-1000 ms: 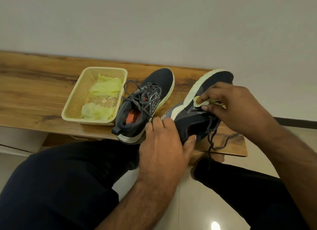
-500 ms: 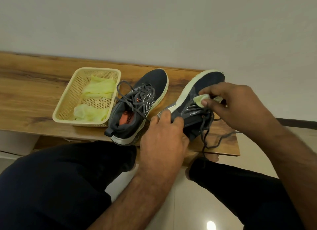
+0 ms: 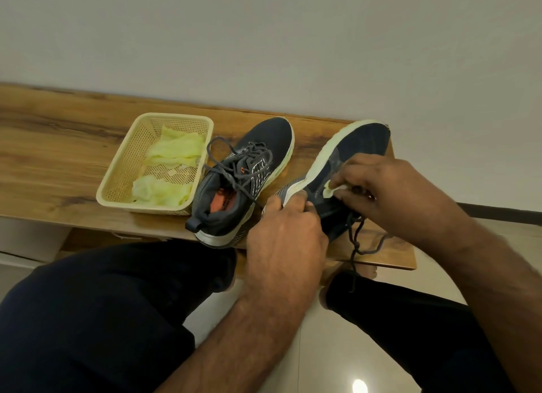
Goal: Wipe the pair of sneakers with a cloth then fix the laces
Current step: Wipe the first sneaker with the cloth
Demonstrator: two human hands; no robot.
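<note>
Yellow basket [image 3: 117,184] sits left of centre on the wooden counter [image 3: 58,146], plain wall [image 3: 264,41] above, glossy floor [image 3: 337,348] below.

Wall [image 3: 264,41]: plain, off-white. Tabletop [image 3: 58,146]: wood-grain, set against the wall. Floor [image 3: 337,348]: glossy pale tiles, one bright light reflection [image 3: 359,386].

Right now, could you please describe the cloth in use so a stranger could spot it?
On the wooden bench, find the tilted right sneaker. The right hand presses a small pale wad against its side. Unlike the cloths in the basket, it is held.
</note>
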